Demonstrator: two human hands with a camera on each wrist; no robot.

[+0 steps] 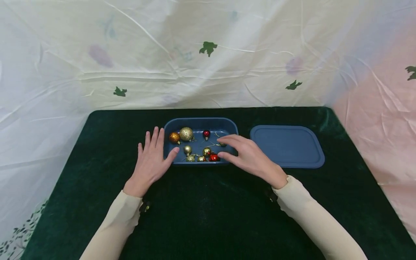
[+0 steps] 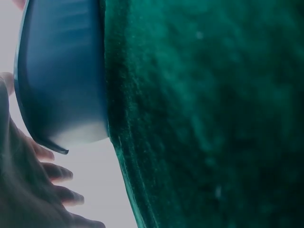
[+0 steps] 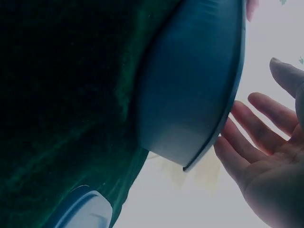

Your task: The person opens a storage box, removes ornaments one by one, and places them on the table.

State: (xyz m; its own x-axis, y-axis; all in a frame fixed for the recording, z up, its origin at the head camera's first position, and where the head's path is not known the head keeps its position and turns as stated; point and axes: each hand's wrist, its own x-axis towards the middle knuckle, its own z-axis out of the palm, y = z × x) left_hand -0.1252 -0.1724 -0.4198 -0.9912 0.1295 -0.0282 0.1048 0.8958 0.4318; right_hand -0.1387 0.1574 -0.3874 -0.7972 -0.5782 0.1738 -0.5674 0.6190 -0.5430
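Note:
A blue rectangular box (image 1: pixel 201 120) on the table holds several small Christmas baubles, among them a large glittery gold bauble (image 1: pixel 186 134), an orange bauble (image 1: pixel 174 137), a dark red bauble (image 1: pixel 206 134) and a bright red bauble (image 1: pixel 214 157). At the box's left end lies my left hand (image 1: pixel 151 162), fingers straight along the outside and thumb over the rim. My right hand (image 1: pixel 250 153) reaches over the right end, fingers spread and bent slightly, nothing between thumb and fingertips. From the right wrist view, the right fingers (image 3: pixel 266 128) appear right at the box's rim.
To the right of the box lies its flat blue lid (image 1: pixel 287 146). Dark green velvet cloth (image 1: pixel 201 216) covers the table. Pale patterned fabric (image 1: pixel 208 79) hangs behind and at both sides, close to the table's back edge.

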